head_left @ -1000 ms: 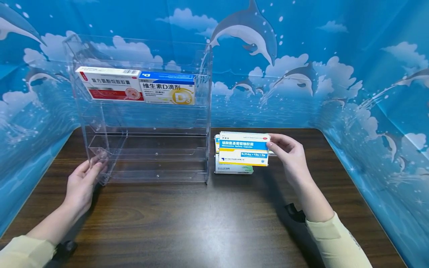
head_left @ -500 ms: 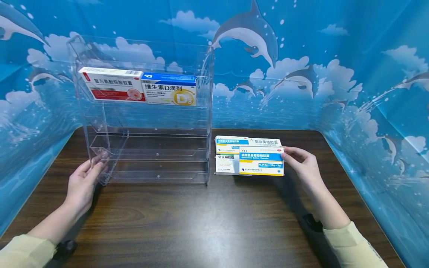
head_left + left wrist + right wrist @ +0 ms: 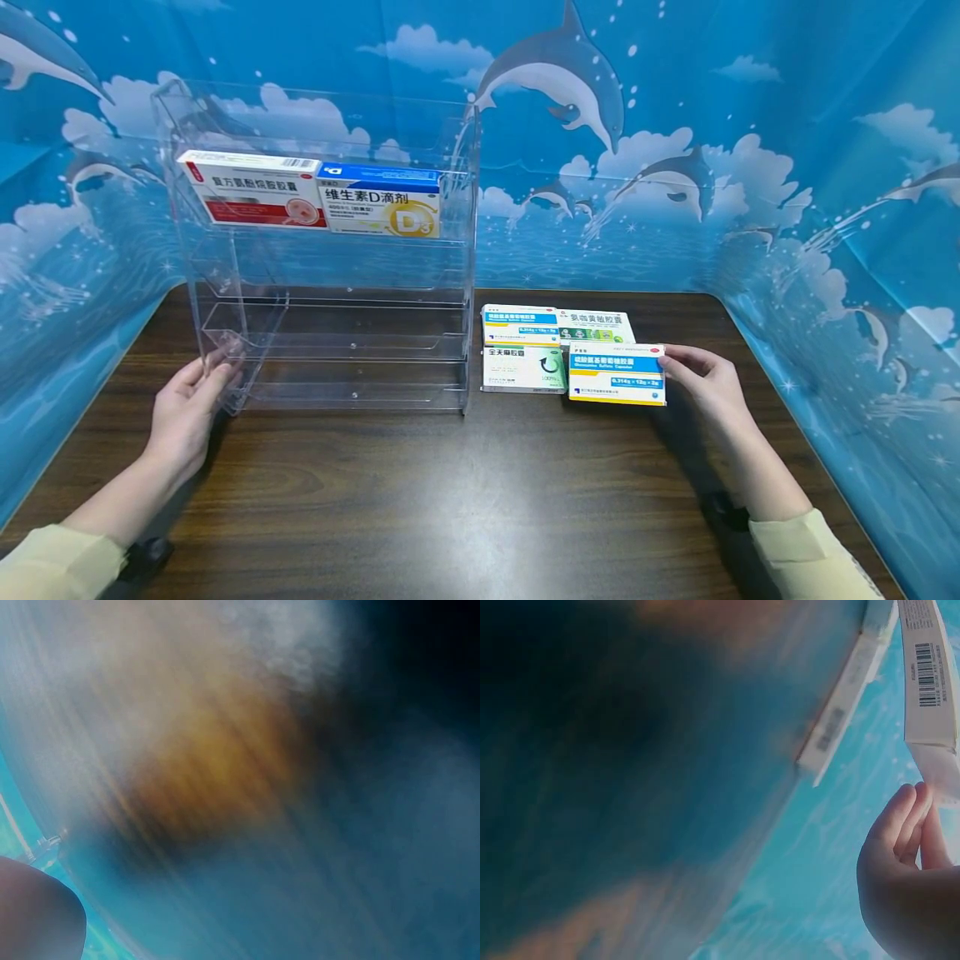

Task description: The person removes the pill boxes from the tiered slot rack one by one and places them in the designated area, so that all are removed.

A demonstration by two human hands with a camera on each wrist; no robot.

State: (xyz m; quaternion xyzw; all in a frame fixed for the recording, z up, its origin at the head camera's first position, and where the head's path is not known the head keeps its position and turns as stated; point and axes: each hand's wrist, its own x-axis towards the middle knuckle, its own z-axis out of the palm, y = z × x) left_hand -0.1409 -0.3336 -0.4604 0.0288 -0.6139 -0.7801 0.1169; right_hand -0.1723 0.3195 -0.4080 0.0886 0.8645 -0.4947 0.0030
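My right hand (image 3: 708, 392) pinches the right end of a blue, white and yellow medicine box (image 3: 617, 375). In the right wrist view, the barcode end of this medicine box (image 3: 930, 682) shows above my fingertips, over the table. On the left, my left hand (image 3: 180, 408) grips the lower left side of a clear acrylic tiered rack (image 3: 354, 396). High in the rack, a red and white medicine box (image 3: 255, 204) stands beside a blue-topped vitamin D box (image 3: 375, 208). The left wrist view is mostly blur, with part of a finger (image 3: 37, 915) at the lower left corner.
Right of the rack, a matching blue and yellow box (image 3: 521, 325), a white and green box (image 3: 596, 325) and a green-cornered box (image 3: 523, 368) lie side by side. The dark wooden table (image 3: 420, 492) is walled by a blue dolphin-print cloth (image 3: 600, 225).
My right hand has carried the blue and yellow box right and toward me, off the other boxes, which now show beneath where it was. My left hand keeps its grip on the rack.
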